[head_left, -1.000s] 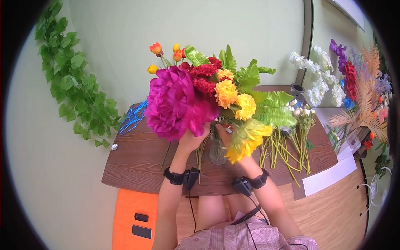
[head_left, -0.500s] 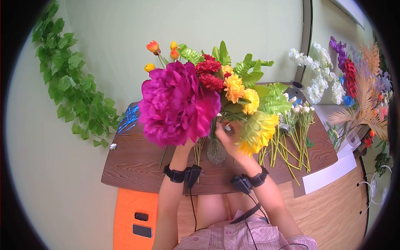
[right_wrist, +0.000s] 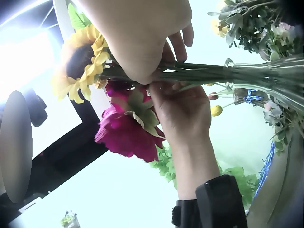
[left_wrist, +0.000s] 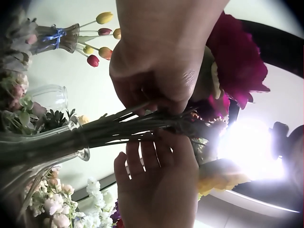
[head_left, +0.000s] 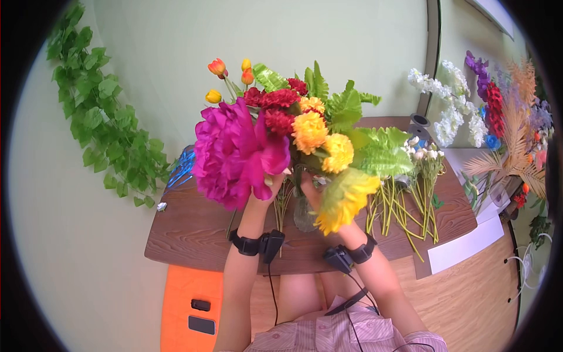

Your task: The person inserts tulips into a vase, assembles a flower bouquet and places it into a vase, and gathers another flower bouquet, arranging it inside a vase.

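Both hands are at the gathered green flower stems (left_wrist: 118,130), just above the mouth of a clear glass vase (right_wrist: 266,73) that the stems run down into. My left hand (head_left: 267,190) curls round the stems beneath a big magenta peony (head_left: 231,155). From the other side my right hand (head_left: 314,193) pinches the same stems, below a yellow sunflower (head_left: 349,199). Red carnations (head_left: 275,105), yellow-orange blooms (head_left: 311,132) and green fern leaves (head_left: 381,152) fill the top of the bouquet. In the head view the blooms hide parts of both hands.
Loose white-tipped stems (head_left: 404,205) lie on the wooden table (head_left: 187,229) at the right. Blue strands (head_left: 182,167) lie at the left. Tulips (head_left: 217,67) stand behind the bouquet. More flowers (head_left: 504,135) stand far right; an orange seat (head_left: 182,299) holds a phone (head_left: 202,325).
The peony has swung left and lower over the second. The sunflower went right, then back left. Both hands stay at the stems above the vase.
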Action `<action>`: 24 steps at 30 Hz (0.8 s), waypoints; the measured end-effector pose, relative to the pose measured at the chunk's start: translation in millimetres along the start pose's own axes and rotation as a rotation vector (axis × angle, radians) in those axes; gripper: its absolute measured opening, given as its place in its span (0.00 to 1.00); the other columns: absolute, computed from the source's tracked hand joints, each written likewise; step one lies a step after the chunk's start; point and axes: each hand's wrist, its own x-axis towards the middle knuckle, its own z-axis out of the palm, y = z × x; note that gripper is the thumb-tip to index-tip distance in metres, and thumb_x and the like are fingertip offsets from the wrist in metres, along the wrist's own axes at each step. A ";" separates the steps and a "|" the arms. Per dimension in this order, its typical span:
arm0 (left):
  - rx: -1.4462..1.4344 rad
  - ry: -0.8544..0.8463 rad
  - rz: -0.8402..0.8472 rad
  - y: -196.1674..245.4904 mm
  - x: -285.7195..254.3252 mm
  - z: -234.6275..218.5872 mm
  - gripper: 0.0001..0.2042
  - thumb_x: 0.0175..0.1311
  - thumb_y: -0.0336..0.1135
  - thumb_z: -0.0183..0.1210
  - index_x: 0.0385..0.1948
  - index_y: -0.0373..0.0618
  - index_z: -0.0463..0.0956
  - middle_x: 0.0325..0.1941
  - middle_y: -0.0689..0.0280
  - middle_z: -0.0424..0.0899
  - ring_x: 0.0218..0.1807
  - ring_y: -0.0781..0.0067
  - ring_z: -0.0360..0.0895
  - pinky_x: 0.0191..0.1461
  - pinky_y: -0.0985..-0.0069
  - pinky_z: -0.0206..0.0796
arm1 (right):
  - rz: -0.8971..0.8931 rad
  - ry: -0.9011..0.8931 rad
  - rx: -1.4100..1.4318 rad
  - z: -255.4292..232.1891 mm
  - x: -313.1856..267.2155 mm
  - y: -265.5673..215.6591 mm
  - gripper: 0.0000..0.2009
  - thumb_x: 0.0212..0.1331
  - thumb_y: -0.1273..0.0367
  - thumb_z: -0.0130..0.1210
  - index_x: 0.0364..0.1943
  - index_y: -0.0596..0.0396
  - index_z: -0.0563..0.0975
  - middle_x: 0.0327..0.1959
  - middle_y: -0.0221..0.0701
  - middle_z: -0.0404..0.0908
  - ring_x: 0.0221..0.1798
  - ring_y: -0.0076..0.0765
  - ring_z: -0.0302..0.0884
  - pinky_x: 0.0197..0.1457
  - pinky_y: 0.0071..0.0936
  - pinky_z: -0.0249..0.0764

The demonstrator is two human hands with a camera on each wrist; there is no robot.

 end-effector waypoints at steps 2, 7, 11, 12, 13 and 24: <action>0.027 0.022 0.022 4.0 2.2 2.5 0.07 0.54 0.26 0.54 0.34 0.40 0.69 0.28 0.68 0.74 0.32 0.73 0.73 0.33 0.76 0.66 | 0.006 -0.066 0.015 -4.6 -6.1 3.1 0.10 0.51 0.63 0.52 0.34 0.52 0.78 0.29 0.34 0.77 0.32 0.41 0.74 0.35 0.36 0.68; 0.574 0.096 0.407 16.9 3.3 -1.6 0.04 0.53 0.24 0.52 0.31 0.41 0.72 0.27 0.65 0.76 0.28 0.72 0.73 0.29 0.77 0.64 | -0.297 -0.310 -0.132 12.6 -29.8 49.8 0.19 0.54 0.64 0.46 0.52 0.51 0.67 0.50 0.37 0.70 0.54 0.43 0.65 0.58 0.36 0.59; 0.407 0.004 0.454 8.3 2.5 -6.5 0.05 0.56 0.24 0.47 0.30 0.41 0.73 0.29 0.67 0.75 0.32 0.72 0.72 0.29 0.77 0.62 | -0.176 -0.312 -0.133 15.5 -28.6 49.4 0.17 0.54 0.69 0.47 0.50 0.53 0.69 0.50 0.36 0.71 0.54 0.38 0.67 0.57 0.32 0.61; 0.408 0.004 0.454 -8.2 3.1 -11.0 0.05 0.56 0.24 0.47 0.30 0.41 0.73 0.29 0.67 0.75 0.32 0.72 0.72 0.29 0.77 0.62 | -0.088 -0.303 -0.240 8.1 -20.5 34.4 0.15 0.54 0.72 0.47 0.47 0.52 0.71 0.49 0.35 0.72 0.52 0.32 0.69 0.56 0.30 0.62; -0.252 -0.095 0.255 -38.4 3.8 -19.0 0.05 0.54 0.24 0.49 0.31 0.42 0.73 0.29 0.67 0.75 0.31 0.73 0.72 0.30 0.77 0.62 | 0.224 -0.132 0.216 -2.4 0.1 -16.0 0.13 0.51 0.71 0.53 0.43 0.54 0.74 0.40 0.32 0.77 0.43 0.30 0.74 0.48 0.27 0.68; 0.609 -0.017 0.454 -9.0 -3.2 -17.4 0.09 0.49 0.24 0.55 0.34 0.42 0.73 0.33 0.64 0.76 0.36 0.69 0.74 0.38 0.75 0.66 | 0.098 -0.004 0.077 6.6 -4.1 -11.1 0.11 0.48 0.73 0.56 0.38 0.57 0.76 0.35 0.30 0.78 0.37 0.27 0.76 0.41 0.25 0.70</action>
